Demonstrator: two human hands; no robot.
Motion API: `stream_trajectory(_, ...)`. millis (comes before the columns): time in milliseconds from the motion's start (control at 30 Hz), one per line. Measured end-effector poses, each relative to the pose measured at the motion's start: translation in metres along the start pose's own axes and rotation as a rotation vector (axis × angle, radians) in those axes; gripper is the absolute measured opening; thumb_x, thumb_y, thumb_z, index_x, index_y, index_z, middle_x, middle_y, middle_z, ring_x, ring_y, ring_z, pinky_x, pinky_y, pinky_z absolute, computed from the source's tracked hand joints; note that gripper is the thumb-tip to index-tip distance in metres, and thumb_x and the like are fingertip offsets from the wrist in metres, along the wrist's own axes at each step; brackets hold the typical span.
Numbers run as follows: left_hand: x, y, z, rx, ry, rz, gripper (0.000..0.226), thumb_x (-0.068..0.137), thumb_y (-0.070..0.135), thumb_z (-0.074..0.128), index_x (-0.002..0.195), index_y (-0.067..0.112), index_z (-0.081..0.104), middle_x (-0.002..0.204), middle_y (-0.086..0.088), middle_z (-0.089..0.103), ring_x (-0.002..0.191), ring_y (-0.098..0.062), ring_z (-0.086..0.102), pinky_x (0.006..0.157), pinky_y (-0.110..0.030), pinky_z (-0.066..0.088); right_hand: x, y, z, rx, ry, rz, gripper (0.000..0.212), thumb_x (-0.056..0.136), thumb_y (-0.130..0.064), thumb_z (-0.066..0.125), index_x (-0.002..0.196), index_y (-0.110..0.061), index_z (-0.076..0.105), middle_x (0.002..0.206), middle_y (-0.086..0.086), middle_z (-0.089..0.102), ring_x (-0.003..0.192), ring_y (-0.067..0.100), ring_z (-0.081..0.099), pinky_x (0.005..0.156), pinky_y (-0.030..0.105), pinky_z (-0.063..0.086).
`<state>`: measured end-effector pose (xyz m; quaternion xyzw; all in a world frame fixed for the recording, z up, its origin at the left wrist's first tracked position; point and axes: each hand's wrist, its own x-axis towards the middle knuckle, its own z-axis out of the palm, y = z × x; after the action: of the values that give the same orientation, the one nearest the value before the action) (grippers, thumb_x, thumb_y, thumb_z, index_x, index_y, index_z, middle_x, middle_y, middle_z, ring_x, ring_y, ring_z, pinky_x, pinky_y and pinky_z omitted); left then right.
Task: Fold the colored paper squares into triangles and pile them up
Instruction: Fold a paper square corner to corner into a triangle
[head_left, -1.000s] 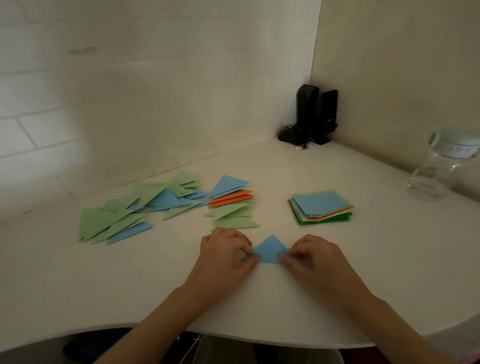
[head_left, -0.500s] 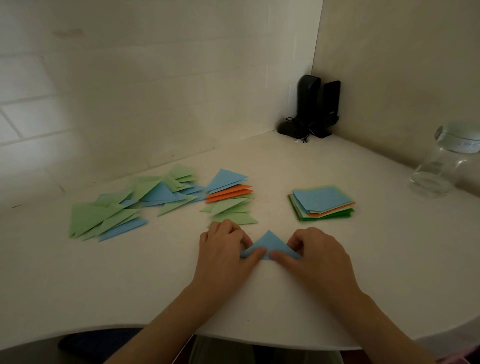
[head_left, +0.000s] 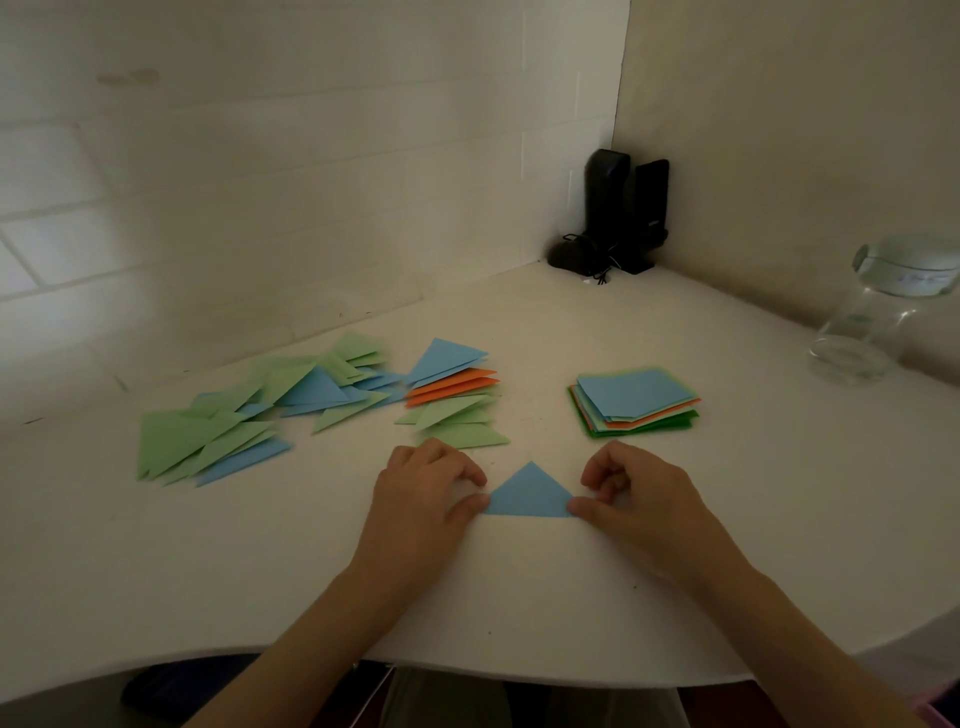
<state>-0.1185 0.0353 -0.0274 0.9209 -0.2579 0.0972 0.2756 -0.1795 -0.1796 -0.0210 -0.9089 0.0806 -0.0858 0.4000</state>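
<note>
Blue folded triangle (head_left: 529, 493): flat on white table (head_left: 727, 519), apex away from the person, between both hands. Left hand (head_left: 423, 501): fingers curled, thumb tip pressing the left corner. Right hand (head_left: 641, 501): fingers curled, thumb tip on the right corner. Beyond: piled triangles (head_left: 454, 395), scattered triangles (head_left: 249, 415), stack of squares (head_left: 635, 401).

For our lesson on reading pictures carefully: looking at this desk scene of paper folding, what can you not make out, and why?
- Label on the glass jar, head view: blurred, unreadable; the right frame edge clips the jar.
- Stack of paper squares: lower sheets covered by the blue top one, so no count.
- Scattered folded triangles: overlapping, number unclear.
- Corners of the blue triangle: hidden under the left hand and right hand.
- Black devices in the corner: too dark to identify.
</note>
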Motion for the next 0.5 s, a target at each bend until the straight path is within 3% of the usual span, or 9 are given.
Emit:
stream_trajectory(100,-0.003,0.018,0.007,0.126,-0.050,0.058,0.025,0.090,0.008,0.054,0.112,0.016,0.061,0.112,-0.001,0.052,0.099,-0.017,0.042,0.080,-0.031,0.041,-0.001,-0.002,0.000,-0.010,-0.003,0.000,0.021,0.072,-0.021,0.079,0.082,-0.018,0.061,0.076,-0.005,0.060,0.069,0.003,0.054,0.063,0.006,0.039)
stream_trajectory(133,-0.004,0.025,0.010,0.183,-0.064,0.050,0.026,0.092,0.009,0.051,0.117,0.015,0.056,0.115,-0.003,0.050,0.104,-0.021,0.043,0.080,-0.032,0.041,-0.001,-0.003,0.000,-0.007,0.000,0.000,0.021,0.072,-0.021,0.079,0.081,-0.018,0.060,0.075,-0.006,0.060,0.069,0.003,0.054,0.063,0.006,0.039)
stream_trajectory(267,0.000,0.050,0.013,0.372,-0.133,-0.057,0.045,0.097,0.048,0.037,0.130,0.018,0.041,0.126,-0.005,0.039,0.112,-0.022,0.039,0.086,-0.031,0.039,-0.002,-0.003,0.002,-0.006,0.008,-0.005,0.020,0.072,-0.019,0.078,0.079,-0.019,0.059,0.075,-0.006,0.059,0.067,0.001,0.053,0.062,0.006,0.039)
stream_trajectory(400,0.009,0.055,0.015,0.322,-0.222,-0.131,0.054,0.091,0.054,0.046,0.130,0.016,0.039,0.128,-0.008,0.036,0.110,-0.023,0.043,0.085,-0.031,0.042,-0.002,-0.004,0.002,-0.026,-0.002,-0.007,0.020,0.073,-0.020,0.077,0.081,-0.019,0.059,0.081,0.000,0.061,0.069,0.003,0.052,0.062,0.008,0.039)
stream_trajectory(500,0.018,0.051,0.011,0.204,-0.286,-0.204,0.050,0.085,0.051,0.059,0.120,0.018,0.046,0.115,-0.004,0.045,0.101,-0.021,0.052,0.080,-0.031,0.044,-0.004,-0.004,0.003,-0.021,0.008,-0.004,0.020,0.073,-0.019,0.077,0.080,-0.019,0.059,0.083,0.001,0.061,0.072,0.006,0.054,0.063,0.008,0.040)
